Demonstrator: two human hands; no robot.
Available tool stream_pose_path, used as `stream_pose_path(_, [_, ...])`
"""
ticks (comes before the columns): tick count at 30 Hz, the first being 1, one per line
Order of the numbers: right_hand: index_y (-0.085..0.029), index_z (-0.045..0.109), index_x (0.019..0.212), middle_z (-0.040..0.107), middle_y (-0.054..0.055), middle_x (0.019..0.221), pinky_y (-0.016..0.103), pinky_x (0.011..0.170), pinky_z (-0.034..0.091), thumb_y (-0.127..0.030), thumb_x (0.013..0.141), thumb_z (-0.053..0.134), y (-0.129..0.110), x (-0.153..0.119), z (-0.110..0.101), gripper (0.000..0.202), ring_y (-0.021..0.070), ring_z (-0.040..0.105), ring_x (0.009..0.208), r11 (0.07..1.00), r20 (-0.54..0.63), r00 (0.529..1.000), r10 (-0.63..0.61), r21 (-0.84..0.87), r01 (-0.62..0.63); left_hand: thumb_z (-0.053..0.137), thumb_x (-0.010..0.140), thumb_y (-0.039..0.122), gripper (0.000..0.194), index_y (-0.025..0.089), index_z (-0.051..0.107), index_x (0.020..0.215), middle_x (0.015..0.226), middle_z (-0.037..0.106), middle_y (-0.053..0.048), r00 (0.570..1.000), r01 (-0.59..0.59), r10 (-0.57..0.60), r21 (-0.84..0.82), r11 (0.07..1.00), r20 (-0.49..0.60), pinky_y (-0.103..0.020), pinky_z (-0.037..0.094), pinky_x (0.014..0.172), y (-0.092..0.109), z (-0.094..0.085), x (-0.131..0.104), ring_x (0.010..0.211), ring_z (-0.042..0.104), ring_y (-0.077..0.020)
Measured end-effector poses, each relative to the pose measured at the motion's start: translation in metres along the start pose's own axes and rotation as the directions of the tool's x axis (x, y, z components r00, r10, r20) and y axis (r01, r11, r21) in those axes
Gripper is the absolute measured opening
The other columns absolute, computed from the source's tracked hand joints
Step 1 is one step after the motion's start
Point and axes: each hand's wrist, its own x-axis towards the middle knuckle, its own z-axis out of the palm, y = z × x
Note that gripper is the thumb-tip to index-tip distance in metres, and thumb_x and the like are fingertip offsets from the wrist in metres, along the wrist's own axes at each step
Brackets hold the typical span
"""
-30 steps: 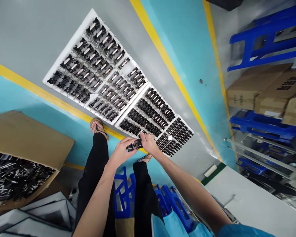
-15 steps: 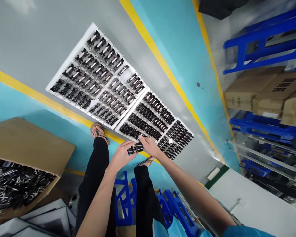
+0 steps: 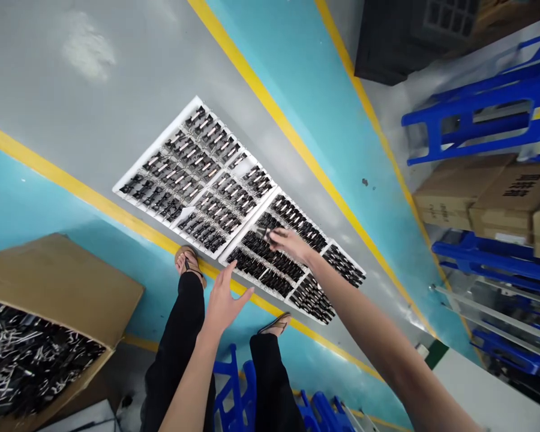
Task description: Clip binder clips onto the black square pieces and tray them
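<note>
The fingers of your right hand (image 3: 291,243) pinch a small black part (image 3: 266,233) over the filled right-hand tray (image 3: 225,256), near the centre of the frame. Your left hand (image 3: 222,305), thumb and fingers spread, is below it. A left-hand tray (image 3: 162,141) adjoins; an open carton (image 3: 67,261) stands lower left.
</note>
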Motion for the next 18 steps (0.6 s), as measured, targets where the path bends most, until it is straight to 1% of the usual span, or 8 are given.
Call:
stream_pose_path(2, [-0.017, 0.067, 0.11, 0.07, 0.011, 0.115, 0.04, 0.091, 0.055, -0.049, 0.087, 0.076, -0.017, 0.032, -0.011, 0.041, 0.0206, 0.067, 0.096, 0.994, -0.101, 0.994, -0.046, -0.102, 0.036, 0.062, 0.095, 0.05, 0.065, 0.03, 0.037, 0.152, 0.14, 0.06, -0.013, 0.999, 0.049, -0.049, -0.02, 0.999, -0.006, -0.042, 0.053, 0.098, -0.002, -0.002, 0.003, 0.129, 0.058, -0.0303])
stream_pose_path(4, [-0.017, 0.067, 0.11, 0.072, 0.009, 0.113, 0.041, 0.094, 0.053, -0.044, 0.089, 0.074, -0.04, 0.066, -0.017, 0.035, 0.0213, 0.067, 0.097, 0.945, -0.18, 0.976, -0.12, -0.322, 0.056, 0.06, 0.096, 0.052, 0.064, 0.031, 0.038, 0.152, 0.135, 0.063, -0.011, 0.997, 0.078, -0.078, -0.057, 0.995, 0.007, -0.038, 0.055, 0.091, -0.003, -0.005, 0.005, 0.121, 0.063, -0.0279])
stream_pose_path(6, [-0.017, 0.066, 0.114, 0.074, 0.008, 0.111, 0.04, 0.092, 0.053, -0.037, 0.09, 0.07, -0.066, 0.101, -0.021, 0.031, 0.022, 0.067, 0.094, 0.81, -0.23, 0.943, -0.241, -0.583, 0.064, 0.058, 0.096, 0.052, 0.062, 0.031, 0.038, 0.151, 0.132, 0.064, -0.011, 0.995, 0.095, -0.094, -0.091, 0.991, 0.018, -0.036, 0.055, 0.086, -0.005, -0.008, 0.008, 0.113, 0.066, -0.0263])
stream_pose_path(8, [-0.017, 0.066, 0.119, 0.074, 0.009, 0.112, 0.04, 0.091, 0.052, -0.027, 0.09, 0.067, -0.092, 0.133, -0.023, 0.03, 0.0241, 0.067, 0.096, 0.644, -0.232, 0.906, -0.355, -0.763, 0.057, 0.058, 0.096, 0.053, 0.061, 0.03, 0.04, 0.15, 0.129, 0.065, -0.01, 0.993, 0.115, -0.113, -0.106, 0.988, 0.025, -0.036, 0.055, 0.084, -0.006, -0.012, 0.011, 0.11, 0.067, -0.0258])
stream_pose_path(11, [-0.018, 0.067, 0.122, 0.073, 0.009, 0.115, 0.038, 0.092, 0.05, -0.015, 0.089, 0.059, -0.125, 0.173, -0.023, 0.034, 0.0277, 0.065, 0.104, 0.455, -0.191, 0.868, -0.459, -0.89, 0.045, 0.057, 0.096, 0.054, 0.06, 0.03, 0.042, 0.149, 0.127, 0.066, -0.01, 0.989, 0.146, -0.142, -0.12, 0.982, 0.04, -0.037, 0.055, 0.084, -0.007, -0.02, 0.016, 0.111, 0.066, -0.0269])
stream_pose_path(15, [-0.02, 0.065, 0.126, 0.068, 0.01, 0.125, 0.034, 0.086, 0.051, -0.007, 0.088, 0.051, -0.151, 0.206, -0.024, 0.043, 0.0275, 0.064, 0.104, 0.105, -0.019, 0.88, -0.474, -0.994, 0.035, 0.056, 0.096, 0.055, 0.063, 0.029, 0.04, 0.151, 0.126, 0.067, -0.011, 0.983, 0.184, -0.177, -0.162, 0.97, 0.059, -0.037, 0.055, 0.083, -0.004, -0.034, 0.024, 0.109, 0.066, -0.0266])
stream_pose_path(16, [-0.02, 0.065, 0.127, 0.067, 0.01, 0.127, 0.033, 0.086, 0.051, -0.005, 0.087, 0.05, -0.153, 0.211, -0.024, 0.044, 0.0273, 0.064, 0.104, 0.048, 0.016, 0.891, -0.454, -0.998, 0.042, 0.057, 0.096, 0.054, 0.063, 0.03, 0.04, 0.151, 0.126, 0.067, -0.011, 0.981, 0.194, -0.186, -0.164, 0.967, 0.062, -0.036, 0.055, 0.082, -0.003, -0.037, 0.026, 0.109, 0.066, -0.0264])
stream_pose_path(18, [-0.019, 0.065, 0.127, 0.066, 0.011, 0.129, 0.033, 0.085, 0.051, -0.003, 0.086, 0.05, -0.156, 0.22, -0.026, 0.046, 0.0271, 0.064, 0.103, -0.01, 0.062, 0.906, -0.419, -0.998, 0.064, 0.058, 0.095, 0.052, 0.062, 0.03, 0.041, 0.151, 0.126, 0.067, -0.01, 0.977, 0.211, -0.203, -0.161, 0.964, 0.066, -0.035, 0.056, 0.08, -0.002, -0.043, 0.031, 0.108, 0.066, -0.0262])
